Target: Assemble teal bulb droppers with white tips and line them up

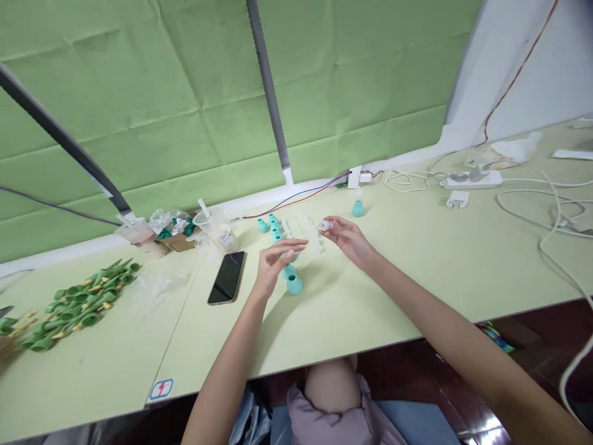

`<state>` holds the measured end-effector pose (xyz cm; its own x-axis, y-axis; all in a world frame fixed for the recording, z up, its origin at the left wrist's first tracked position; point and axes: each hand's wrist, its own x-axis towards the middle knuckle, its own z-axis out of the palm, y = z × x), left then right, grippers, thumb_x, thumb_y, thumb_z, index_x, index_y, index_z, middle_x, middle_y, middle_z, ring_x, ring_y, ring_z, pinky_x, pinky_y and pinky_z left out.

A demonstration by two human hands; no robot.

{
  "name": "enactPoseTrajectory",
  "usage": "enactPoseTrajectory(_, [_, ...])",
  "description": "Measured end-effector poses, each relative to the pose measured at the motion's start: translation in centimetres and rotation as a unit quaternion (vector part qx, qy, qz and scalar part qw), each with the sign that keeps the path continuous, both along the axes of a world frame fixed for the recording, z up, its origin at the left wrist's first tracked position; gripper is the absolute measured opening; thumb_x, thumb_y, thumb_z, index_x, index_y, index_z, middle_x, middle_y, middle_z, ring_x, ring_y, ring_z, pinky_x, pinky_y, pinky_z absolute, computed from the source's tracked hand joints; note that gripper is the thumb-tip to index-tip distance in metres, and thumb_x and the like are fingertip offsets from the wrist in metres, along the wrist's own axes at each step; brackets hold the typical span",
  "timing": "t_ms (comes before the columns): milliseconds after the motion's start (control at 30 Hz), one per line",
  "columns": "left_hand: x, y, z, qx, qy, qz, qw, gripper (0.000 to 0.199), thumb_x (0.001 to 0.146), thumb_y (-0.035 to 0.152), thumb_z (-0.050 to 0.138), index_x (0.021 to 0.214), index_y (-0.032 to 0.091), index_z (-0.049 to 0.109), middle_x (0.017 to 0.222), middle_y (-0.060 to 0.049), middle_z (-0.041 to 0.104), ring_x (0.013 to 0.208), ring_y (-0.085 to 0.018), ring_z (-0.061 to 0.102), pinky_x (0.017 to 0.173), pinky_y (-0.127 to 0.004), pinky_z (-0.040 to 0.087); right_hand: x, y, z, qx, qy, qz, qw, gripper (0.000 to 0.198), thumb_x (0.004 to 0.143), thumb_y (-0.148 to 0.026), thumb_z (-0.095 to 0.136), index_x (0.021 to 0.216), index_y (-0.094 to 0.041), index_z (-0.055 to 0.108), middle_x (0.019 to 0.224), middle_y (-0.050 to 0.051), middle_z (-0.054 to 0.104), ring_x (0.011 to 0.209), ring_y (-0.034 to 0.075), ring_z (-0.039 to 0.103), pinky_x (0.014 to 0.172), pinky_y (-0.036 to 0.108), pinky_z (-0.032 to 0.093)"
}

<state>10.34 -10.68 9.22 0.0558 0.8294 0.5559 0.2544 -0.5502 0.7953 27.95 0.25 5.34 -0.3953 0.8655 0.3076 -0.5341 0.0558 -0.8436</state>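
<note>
Pinched between the fingertips of my right hand [348,238] is a small white plastic piece [325,225]. My left hand [274,262] hovers with fingers stretched out and nothing in it, just above a row of turquoise bulb-shaped pieces. The nearest turquoise bulb [294,285] stands upright with its round opening facing up; others run away from me, partly hidden by my left hand. Between the hands lie several translucent white pieces [303,224] in rows. Farther right, one turquoise bulb [358,209] stands apart with a clear tip on top.
A black phone [227,277] lies left of the bulbs. Behind it stand a plastic cup [222,232] and a cardboard box [181,240]. Green tubular pieces [83,303] are heaped at the left. A power strip [477,180] and white cables spread over the right side.
</note>
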Motion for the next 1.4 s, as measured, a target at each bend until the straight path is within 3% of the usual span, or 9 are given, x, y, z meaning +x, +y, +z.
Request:
enactPoseTrajectory(133, [1.0,-1.0,-0.1,0.157,0.109,0.136,0.972,0.01,0.076,0.026,0.06,0.075,0.023,0.069,0.082,-0.003,0.069,0.083,-0.018,0.06,0.082,-0.038,0.045,0.0,0.1,0.1,-0.007,0.012,0.0,1.0,0.026,0.068,-0.039,0.068,0.088,-0.023,0.064,0.09,0.0,0.065,0.078,0.013,0.06,0.095,0.036,0.043])
enactPoseTrajectory(267, [2.0,-1.8,-0.2,0.259,0.137,0.158,0.943,0.013,0.074,0.016,0.06,0.08,0.024,0.068,0.08,-0.001,0.069,0.08,-0.017,0.061,0.074,-0.034,0.048,0.0,0.0,0.2,-0.019,0.024,0.01,0.999,0.024,0.068,-0.037,0.069,0.087,-0.023,0.065,0.088,-0.001,0.065,0.075,0.011,0.06,0.095,0.034,0.043])
enactPoseTrajectory(633, [2.1,-1.5,-0.5,0.285,0.167,0.161,0.93,0.018,0.072,0.008,0.058,0.083,0.02,0.065,0.08,-0.001,0.069,0.079,-0.014,0.062,0.072,-0.031,0.051,-0.1,-0.2,0.2,-0.029,0.039,0.042,0.998,0.021,0.069,-0.032,0.069,0.088,-0.021,0.066,0.084,-0.001,0.065,0.072,0.01,0.06,0.096,0.034,0.041])
enactPoseTrajectory(900, [2.3,-1.4,-0.3,0.36,0.199,0.175,0.895,0.018,0.067,0.005,0.062,0.079,0.019,0.064,0.075,0.0,0.069,0.072,-0.013,0.062,0.066,-0.028,0.052,0.0,-0.3,0.3,-0.02,0.024,0.049,0.998,0.022,0.071,-0.033,0.067,0.089,-0.021,0.066,0.081,0.0,0.065,0.073,0.01,0.06,0.095,0.034,0.041])
enactPoseTrajectory(1400, [2.2,-1.4,-0.5,0.388,0.225,0.167,0.878,0.025,0.067,0.002,0.06,0.085,0.018,0.063,0.077,-0.001,0.069,0.075,-0.013,0.062,0.067,-0.028,0.052,0.0,-0.4,0.4,-0.017,0.017,0.062,0.998,0.021,0.071,-0.032,0.067,0.09,-0.021,0.066,0.083,0.0,0.066,0.075,0.011,0.061,0.095,0.034,0.041])
